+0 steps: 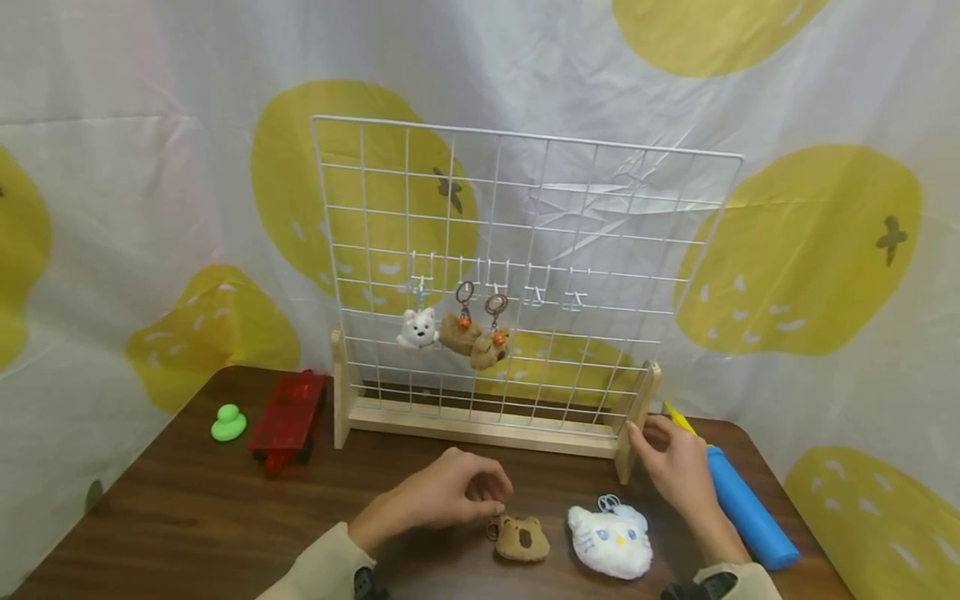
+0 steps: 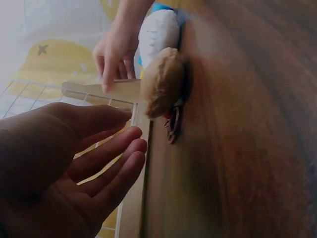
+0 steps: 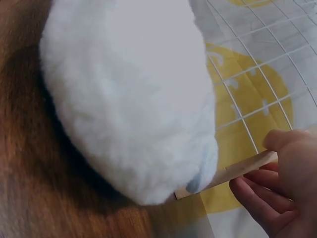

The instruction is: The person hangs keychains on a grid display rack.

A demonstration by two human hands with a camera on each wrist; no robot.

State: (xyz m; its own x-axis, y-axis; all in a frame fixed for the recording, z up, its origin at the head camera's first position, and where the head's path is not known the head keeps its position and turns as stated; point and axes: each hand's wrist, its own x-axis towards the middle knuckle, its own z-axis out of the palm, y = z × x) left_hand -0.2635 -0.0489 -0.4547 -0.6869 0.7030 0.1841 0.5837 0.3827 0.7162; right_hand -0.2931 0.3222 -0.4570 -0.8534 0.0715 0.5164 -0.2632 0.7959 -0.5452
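Note:
My left hand (image 1: pixel 461 487) hovers over the table by a brown bear plush keychain (image 1: pixel 522 540), its thumb and fingers apart with nothing between them. In the left wrist view that bear (image 2: pixel 163 82) lies beyond the fingertips, its metal ring toward me. My right hand (image 1: pixel 675 462) grips the right wooden upright (image 1: pixel 636 421) of a white wire grid rack (image 1: pixel 525 225), thumb on one side and fingers on the other. Between the hands lies a white cat plush (image 1: pixel 611 542) with a pale blue bow; its fluffy body (image 3: pixel 129 99) fills much of the right wrist view.
On the grid's hooks hang a white dog plush (image 1: pixel 418 328) and two brown plush keychains (image 1: pixel 491 348); two hooks at right (image 1: pixel 574 300) are bare. A red toy cart (image 1: pixel 288 417) and green duck (image 1: pixel 228 423) stand left. A blue cylinder (image 1: pixel 750 508) lies right.

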